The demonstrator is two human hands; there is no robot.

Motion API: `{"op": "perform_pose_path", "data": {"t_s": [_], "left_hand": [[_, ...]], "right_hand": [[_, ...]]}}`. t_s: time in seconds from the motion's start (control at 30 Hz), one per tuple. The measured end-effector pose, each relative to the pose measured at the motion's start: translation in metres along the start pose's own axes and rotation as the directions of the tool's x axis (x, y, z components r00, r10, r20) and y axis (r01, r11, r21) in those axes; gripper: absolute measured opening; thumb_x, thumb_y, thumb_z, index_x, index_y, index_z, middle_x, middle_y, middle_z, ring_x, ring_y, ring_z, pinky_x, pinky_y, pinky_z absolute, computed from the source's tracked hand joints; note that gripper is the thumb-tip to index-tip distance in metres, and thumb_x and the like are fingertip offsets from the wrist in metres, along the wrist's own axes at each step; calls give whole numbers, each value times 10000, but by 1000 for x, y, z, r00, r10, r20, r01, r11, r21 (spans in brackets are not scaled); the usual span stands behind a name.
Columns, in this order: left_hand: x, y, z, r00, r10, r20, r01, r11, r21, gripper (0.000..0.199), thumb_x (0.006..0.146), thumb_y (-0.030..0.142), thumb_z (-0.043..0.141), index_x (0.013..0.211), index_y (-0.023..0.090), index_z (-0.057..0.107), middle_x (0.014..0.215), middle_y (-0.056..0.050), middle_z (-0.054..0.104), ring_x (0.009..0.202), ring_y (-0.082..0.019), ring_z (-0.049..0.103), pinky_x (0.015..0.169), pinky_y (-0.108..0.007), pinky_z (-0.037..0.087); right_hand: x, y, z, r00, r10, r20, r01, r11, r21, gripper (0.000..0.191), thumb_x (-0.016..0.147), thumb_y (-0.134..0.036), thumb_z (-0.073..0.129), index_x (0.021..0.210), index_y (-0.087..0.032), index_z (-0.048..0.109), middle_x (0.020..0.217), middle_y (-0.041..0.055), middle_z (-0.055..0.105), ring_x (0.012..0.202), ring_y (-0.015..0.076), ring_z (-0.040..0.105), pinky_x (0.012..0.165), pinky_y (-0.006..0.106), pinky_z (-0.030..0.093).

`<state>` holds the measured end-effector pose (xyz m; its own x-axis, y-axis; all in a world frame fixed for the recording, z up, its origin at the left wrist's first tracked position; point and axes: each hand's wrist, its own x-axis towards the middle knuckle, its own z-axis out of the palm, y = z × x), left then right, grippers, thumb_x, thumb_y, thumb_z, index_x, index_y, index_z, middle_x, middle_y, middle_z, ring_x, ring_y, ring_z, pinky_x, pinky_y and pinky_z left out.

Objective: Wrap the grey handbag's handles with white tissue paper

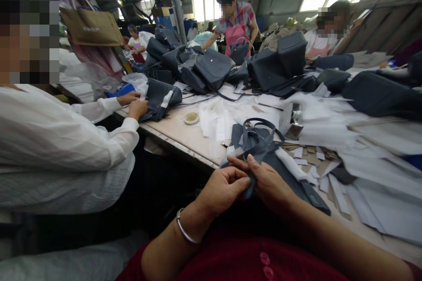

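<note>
A dark blue handbag (pixel 283 169) lies on the table edge in front of me, its looped handles (pixel 277 129) on top. My left hand (pixel 222 189), with a silver bangle at the wrist, pinches the lower end of a dark blue strap (pixel 249 189) between thumb and fingers. Close against it, my right hand (pixel 270 182) grips the same strap higher up, its thumb on top and its fingers partly hidden behind. A white wrapped roll (pixel 292 164) rests along the bag's right side.
Several dark blue bags (pixel 214 68) are heaped at the back. White sheets (pixel 326 118), card pieces (pixel 311 158) and a metal block (pixel 292 120) lie to the right. A round tape roll (pixel 191 118) sits left. A co-worker's hands (pixel 136 105) hold another bag (pixel 161 99).
</note>
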<state>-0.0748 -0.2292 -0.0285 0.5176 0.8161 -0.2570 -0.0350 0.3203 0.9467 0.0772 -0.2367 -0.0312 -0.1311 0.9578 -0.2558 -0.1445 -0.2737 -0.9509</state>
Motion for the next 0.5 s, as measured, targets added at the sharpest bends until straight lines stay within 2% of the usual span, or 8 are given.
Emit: {"op": "perform_pose_path", "data": {"t_s": [0.1,0.23,0.37,0.43,0.5], "left_hand": [[-3,4,-7,998,52,-31,-52,999,13,290,794,400,729,855,118,695,704,-23,642,604,-92,537,594,-208,431],[-6,12,-22,950,252,-187,-218,959,181,237,855,358,660,927,144,735,893,-73,721,785,-157,634,729,-248,496],[-4,9,-27,894,359,-267,-252,897,362,249,867,352,645,930,128,732,836,-75,719,746,-163,634,697,-248,500],[1,5,-30,897,366,-249,-255,887,384,278,881,376,632,926,119,726,822,-77,715,726,-160,631,674,-244,499],[11,1,-41,909,365,-203,-265,879,395,312,907,408,598,930,122,722,793,-68,705,696,-151,623,652,-239,495]], "right_hand": [[1,4,-3,998,-29,49,27,999,39,540,907,-624,544,1174,-195,735,1297,105,670,1237,295,571,1100,426,370],[3,9,-7,999,-20,-34,25,991,134,449,826,-571,684,1011,-169,759,1009,105,747,897,255,666,802,367,509],[8,13,-13,989,-24,-148,35,997,72,399,753,-528,772,813,-136,739,699,57,675,612,165,558,587,293,437],[11,14,-15,986,-34,-165,42,998,49,382,738,-512,789,795,-139,732,634,32,628,565,144,504,549,282,401],[12,13,-16,984,-34,-176,45,997,62,372,728,-497,801,819,-143,732,637,26,619,556,137,483,535,277,384]]}}
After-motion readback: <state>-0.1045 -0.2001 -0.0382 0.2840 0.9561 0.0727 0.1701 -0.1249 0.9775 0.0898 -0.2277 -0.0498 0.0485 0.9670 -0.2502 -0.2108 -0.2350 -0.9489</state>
